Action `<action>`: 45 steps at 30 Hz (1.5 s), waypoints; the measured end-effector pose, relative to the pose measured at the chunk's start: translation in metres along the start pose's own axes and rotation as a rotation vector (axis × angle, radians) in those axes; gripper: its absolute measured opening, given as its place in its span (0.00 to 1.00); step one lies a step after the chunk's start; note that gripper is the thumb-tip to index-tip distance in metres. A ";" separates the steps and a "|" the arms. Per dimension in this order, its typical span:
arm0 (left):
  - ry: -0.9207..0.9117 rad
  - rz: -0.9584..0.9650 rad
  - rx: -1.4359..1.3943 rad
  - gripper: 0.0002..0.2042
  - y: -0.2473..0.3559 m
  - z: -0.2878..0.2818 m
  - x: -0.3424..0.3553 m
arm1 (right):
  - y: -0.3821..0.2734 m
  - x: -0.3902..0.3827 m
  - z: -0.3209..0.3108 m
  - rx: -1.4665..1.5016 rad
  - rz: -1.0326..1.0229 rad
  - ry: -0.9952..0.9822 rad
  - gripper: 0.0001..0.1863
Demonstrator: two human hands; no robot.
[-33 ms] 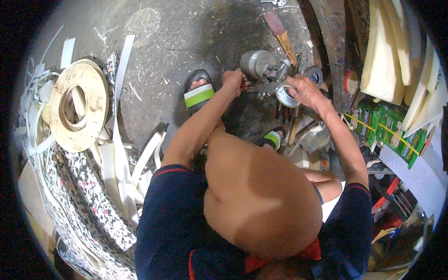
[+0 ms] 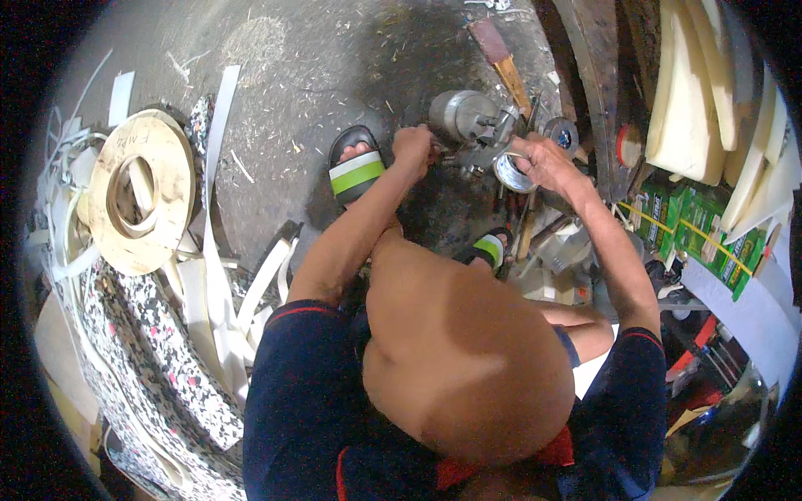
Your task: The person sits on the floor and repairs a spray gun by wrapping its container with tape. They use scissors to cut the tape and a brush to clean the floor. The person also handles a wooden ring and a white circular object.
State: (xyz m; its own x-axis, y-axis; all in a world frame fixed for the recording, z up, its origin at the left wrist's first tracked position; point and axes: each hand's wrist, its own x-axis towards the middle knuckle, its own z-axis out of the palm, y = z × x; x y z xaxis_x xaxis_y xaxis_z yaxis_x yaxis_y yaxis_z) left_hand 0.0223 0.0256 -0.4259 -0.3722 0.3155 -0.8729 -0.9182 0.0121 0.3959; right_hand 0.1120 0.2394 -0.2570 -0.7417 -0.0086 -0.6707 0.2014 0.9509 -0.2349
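A grey metal spray gun (image 2: pixel 484 153) with a rounded metal cup (image 2: pixel 462 115) is held low over the floor, ahead of my knees. My right hand (image 2: pixel 545 164) is closed around its right end, the fingers partly hidden. At the other end, my left hand (image 2: pixel 414 152) has its fingers curled together beside the gun's small fittings; what they pinch, if anything, is too small to make out. Just below my right fingers sits a round silvery tin or roll (image 2: pixel 514 173). My left foot wears a black sandal with a green and white strap (image 2: pixel 356 174).
A flat cream ring (image 2: pixel 167 200), white strips (image 2: pixel 219 125) and speckled foam (image 2: pixel 188 367) are heaped at the left. On the right are a tape roll (image 2: pixel 561 134), green packs (image 2: pixel 710 236) and pale foam pieces (image 2: pixel 685 100). A wooden-handled brush (image 2: pixel 507 71) lies beyond the gun.
My left hand has shifted slightly to the left and turned a little, its fingers curled in more. The right hand and the spray gun look almost the same.
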 end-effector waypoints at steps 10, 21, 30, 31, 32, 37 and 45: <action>-0.382 0.265 0.396 0.43 0.055 0.023 -0.023 | -0.008 -0.001 -0.007 0.042 -0.031 0.046 0.24; -0.457 0.357 0.179 0.41 0.033 0.004 -0.009 | -0.007 -0.005 0.000 0.090 -0.040 0.092 0.23; -0.577 0.947 1.167 0.50 0.090 0.011 -0.042 | 0.014 0.004 0.032 0.027 -0.043 0.170 0.29; -0.585 0.941 1.238 0.50 0.097 0.016 -0.048 | 0.017 0.003 0.036 0.030 -0.063 0.206 0.30; -0.582 0.926 1.337 0.50 0.105 0.023 -0.051 | 0.016 0.005 0.041 -0.057 -0.132 0.375 0.34; -0.514 0.867 1.494 0.48 0.117 0.043 -0.056 | 0.017 0.008 0.045 -0.047 -0.224 0.473 0.38; -0.518 0.819 1.638 0.44 0.122 0.046 -0.051 | 0.013 -0.012 0.016 0.026 -0.267 0.350 0.33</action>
State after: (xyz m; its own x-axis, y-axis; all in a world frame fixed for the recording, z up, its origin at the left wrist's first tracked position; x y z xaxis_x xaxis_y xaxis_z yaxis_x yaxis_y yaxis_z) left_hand -0.0645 0.0543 -0.3203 -0.2313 0.9184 -0.3210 0.5658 0.3954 0.7236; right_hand 0.1336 0.2466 -0.2631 -0.9411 -0.1431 -0.3062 -0.0138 0.9214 -0.3883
